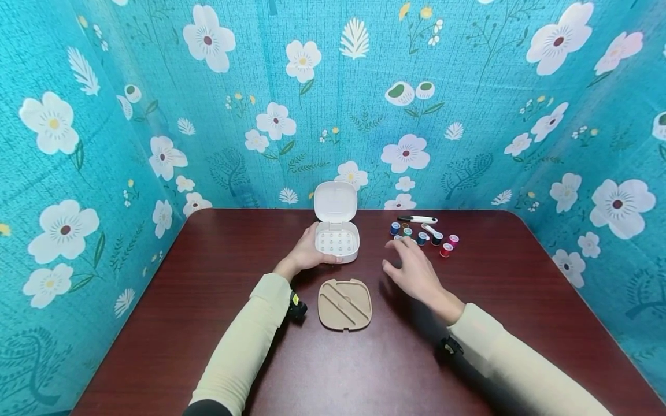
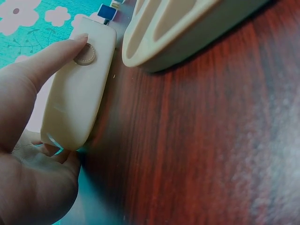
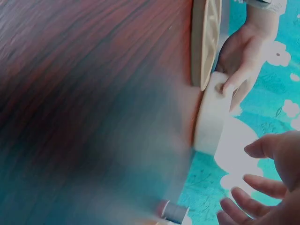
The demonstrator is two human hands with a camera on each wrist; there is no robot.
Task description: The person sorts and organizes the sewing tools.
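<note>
My left hand (image 1: 306,253) grips a white box (image 1: 351,257) from its left side, the thumb pressed on its front wall near a round button (image 2: 85,54). The box's lid (image 1: 335,200) stands raised at the back, and small pegs show in rows inside. In front of it, a beige tray (image 1: 333,315) with a diagonal divider lies on the table. My right hand (image 1: 414,273) hovers to the right of the box, fingers loosely bent and holding nothing. Just beyond it are several thread spools, among them a blue spool (image 1: 395,229) and a red spool (image 1: 446,250).
Behind the spools lies a slim black-and-white tool (image 1: 418,219), its kind unclear. A small white item (image 1: 429,229) rests among the spools. The dark red wooden table (image 1: 208,271) ends at a flowered turquoise cloth (image 1: 364,115) behind and at the sides.
</note>
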